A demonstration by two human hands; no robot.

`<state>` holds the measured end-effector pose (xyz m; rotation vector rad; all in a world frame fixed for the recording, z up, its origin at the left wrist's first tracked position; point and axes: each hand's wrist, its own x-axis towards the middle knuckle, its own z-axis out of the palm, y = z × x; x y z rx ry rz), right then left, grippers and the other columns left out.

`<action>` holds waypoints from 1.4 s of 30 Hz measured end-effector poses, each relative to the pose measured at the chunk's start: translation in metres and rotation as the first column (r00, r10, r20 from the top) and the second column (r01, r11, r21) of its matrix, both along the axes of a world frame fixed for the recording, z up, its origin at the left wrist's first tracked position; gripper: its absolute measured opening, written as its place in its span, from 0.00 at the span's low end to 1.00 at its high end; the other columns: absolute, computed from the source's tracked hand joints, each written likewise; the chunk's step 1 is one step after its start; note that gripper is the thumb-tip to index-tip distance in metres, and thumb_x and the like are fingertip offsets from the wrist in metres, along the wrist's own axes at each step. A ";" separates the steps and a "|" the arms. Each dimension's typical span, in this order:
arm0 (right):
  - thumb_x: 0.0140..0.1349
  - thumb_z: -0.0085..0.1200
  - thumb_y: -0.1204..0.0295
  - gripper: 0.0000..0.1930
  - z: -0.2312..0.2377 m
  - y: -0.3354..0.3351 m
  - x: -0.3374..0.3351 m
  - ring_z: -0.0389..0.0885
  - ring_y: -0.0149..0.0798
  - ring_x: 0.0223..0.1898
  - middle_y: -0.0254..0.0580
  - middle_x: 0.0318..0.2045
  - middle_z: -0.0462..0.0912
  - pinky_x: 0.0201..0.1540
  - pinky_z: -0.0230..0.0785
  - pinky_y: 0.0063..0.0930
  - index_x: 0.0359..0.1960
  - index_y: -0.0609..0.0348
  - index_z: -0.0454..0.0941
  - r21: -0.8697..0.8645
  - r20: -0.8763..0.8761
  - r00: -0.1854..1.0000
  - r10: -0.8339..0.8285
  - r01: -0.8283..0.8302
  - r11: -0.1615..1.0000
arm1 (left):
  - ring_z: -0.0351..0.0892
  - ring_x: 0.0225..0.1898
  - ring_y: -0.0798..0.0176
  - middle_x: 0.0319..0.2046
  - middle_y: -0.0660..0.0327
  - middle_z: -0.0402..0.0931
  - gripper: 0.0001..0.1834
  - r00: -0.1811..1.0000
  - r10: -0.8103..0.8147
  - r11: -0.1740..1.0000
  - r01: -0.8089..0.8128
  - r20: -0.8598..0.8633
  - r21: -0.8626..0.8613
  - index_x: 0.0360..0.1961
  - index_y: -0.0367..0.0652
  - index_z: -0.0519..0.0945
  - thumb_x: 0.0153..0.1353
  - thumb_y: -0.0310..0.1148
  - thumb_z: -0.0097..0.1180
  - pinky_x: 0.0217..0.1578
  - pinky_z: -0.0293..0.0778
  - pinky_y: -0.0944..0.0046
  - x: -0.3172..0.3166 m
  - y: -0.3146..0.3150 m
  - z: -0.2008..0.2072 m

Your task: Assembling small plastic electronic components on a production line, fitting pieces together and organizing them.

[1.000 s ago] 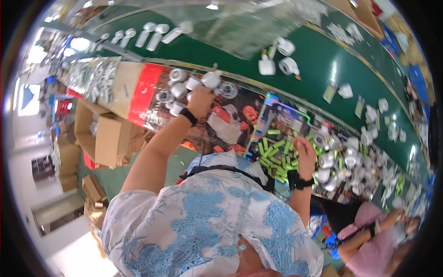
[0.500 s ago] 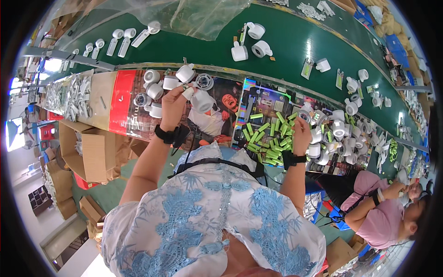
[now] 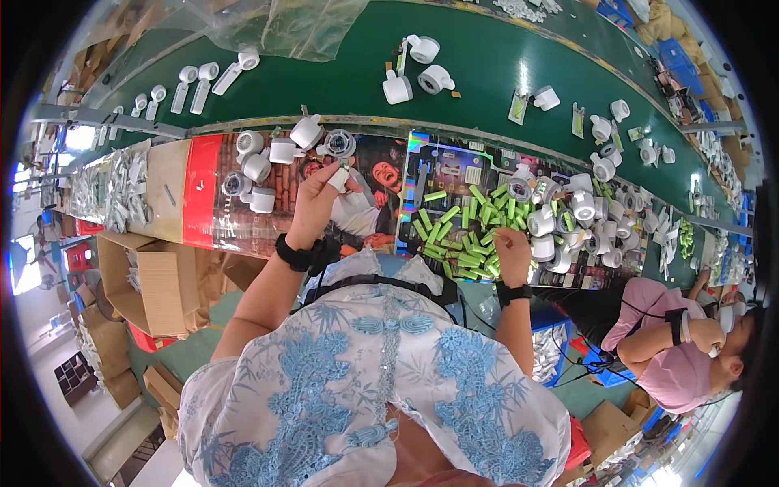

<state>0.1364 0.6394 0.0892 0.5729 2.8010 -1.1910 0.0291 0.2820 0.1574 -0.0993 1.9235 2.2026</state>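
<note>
While the left hand [image 3: 315, 208] pinches a small white part [image 3: 338, 178], the part sits at its fingertips above the tabletop [image 3: 200, 213], long axis slanting, upper end pointing away from the person and slightly right. Near the green cylinders [image 3: 466, 243] is the right hand [image 3: 513, 256], its grip unclear. A cardboard box [image 3: 166, 294] holds pale pieces [image 3: 132, 273]; a blue bin [image 3: 550, 317], white ones.
</note>
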 end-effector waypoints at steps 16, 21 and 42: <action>0.50 0.49 0.73 0.08 -0.017 -0.031 -0.027 0.76 0.48 0.33 0.44 0.28 0.76 0.35 0.69 0.41 0.33 0.52 0.75 0.384 -0.075 0.947 0.313 -0.263 0.885 | 0.73 0.32 0.72 0.29 0.64 0.76 0.16 0.996 -0.058 0.993 0.065 0.067 -0.100 0.48 0.34 0.73 0.61 0.29 0.44 0.34 0.68 0.73 0.027 -0.004 -0.004; 0.51 0.49 0.72 0.09 -0.025 -0.024 -0.039 0.77 0.45 0.31 0.45 0.30 0.77 0.33 0.70 0.35 0.35 0.53 0.76 0.107 -0.058 0.977 0.205 -0.198 0.974 | 0.74 0.32 0.70 0.30 0.63 0.75 0.16 0.989 -0.115 0.989 0.123 0.095 -0.081 0.48 0.31 0.72 0.61 0.28 0.43 0.39 0.70 0.71 0.013 0.004 -0.009; 0.60 0.47 0.68 0.12 0.003 -0.047 -0.048 0.76 0.45 0.36 0.45 0.34 0.78 0.40 0.68 0.31 0.44 0.53 0.76 -0.329 -0.477 0.879 -0.008 -0.171 0.929 | 0.76 0.28 0.66 0.25 0.59 0.76 0.12 0.973 -0.192 0.981 0.195 0.129 -0.012 0.39 0.31 0.75 0.60 0.28 0.42 0.31 0.71 0.71 0.020 0.030 -0.011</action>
